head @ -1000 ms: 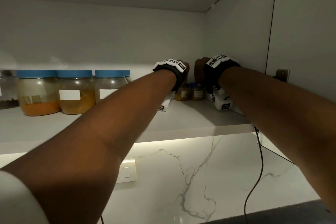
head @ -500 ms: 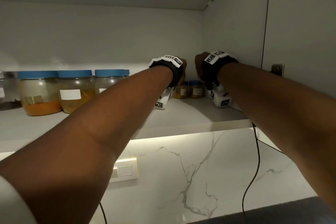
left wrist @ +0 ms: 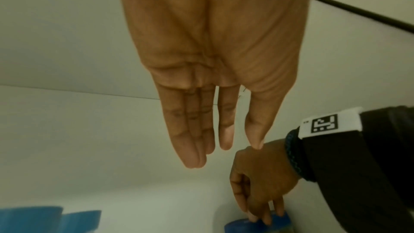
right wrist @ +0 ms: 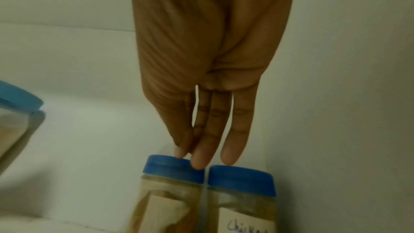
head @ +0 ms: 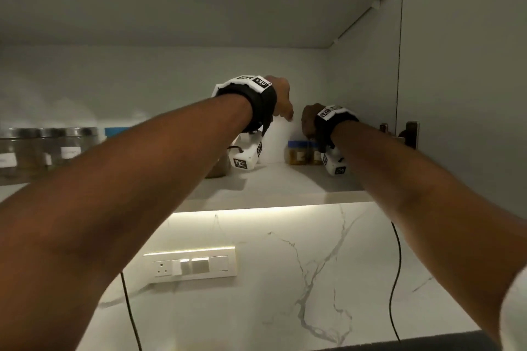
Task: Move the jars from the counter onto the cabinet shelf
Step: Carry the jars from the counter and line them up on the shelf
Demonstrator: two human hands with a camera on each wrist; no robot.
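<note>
Two small jars (right wrist: 201, 199) with blue lids, side by side and touching, directly under the right hand (right wrist: 201, 70), at the back right corner of the cabinet shelf (head: 279, 185). Handwritten label on the right-hand jar, starting "Chick", rest cut off; label on the other too blurred to read. Right fingers (right wrist: 201, 157) straight and pointing down, tips resting on the lids where the two jars meet, nothing gripped. Left hand (left wrist: 212, 56) raised above and left of the right hand, fingers (left wrist: 195, 141) straight and together, holding nothing. Pale grey cabinet walls, another shelf overhead, lit white marble backsplash (head: 285, 279) with a switch panel (head: 189, 265) below. Seen only from the head view: steel-lidded jars (head: 42, 151) far left of the fingers, labels unreadable. Seen only from the wrists: blue lids (left wrist: 49, 219) of larger jars left of the fingers.
</note>
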